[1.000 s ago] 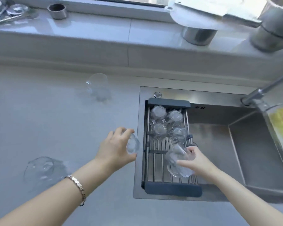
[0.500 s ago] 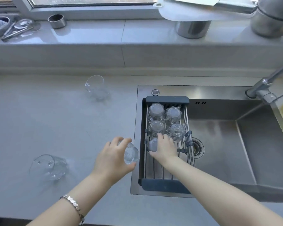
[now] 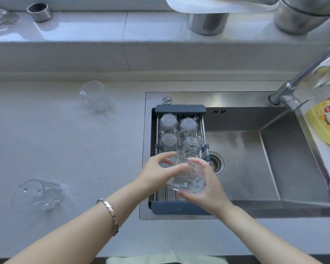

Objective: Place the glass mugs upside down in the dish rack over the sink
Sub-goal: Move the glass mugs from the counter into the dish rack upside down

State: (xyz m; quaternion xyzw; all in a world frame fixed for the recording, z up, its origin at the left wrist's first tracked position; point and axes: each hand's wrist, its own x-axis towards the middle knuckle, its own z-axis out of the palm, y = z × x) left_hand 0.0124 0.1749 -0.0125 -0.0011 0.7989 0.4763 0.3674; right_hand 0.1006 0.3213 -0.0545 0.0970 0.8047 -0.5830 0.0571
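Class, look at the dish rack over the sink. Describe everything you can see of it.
The dish rack is a long rectangular frame: dark grey end bars that look plastic, joined by thin metal rods. It lies flat across the left end of the steel sink. Four clear glass mugs stand upside down in two rows at its far end. Both hands hold another mug over its middle, hiding part of the rods.

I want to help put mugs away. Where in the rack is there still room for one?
The dish rack's near end, between the hands and its dark front bar, shows bare rods. The far end is crowded with four upturned mugs. Both hands hold another mug over the middle.
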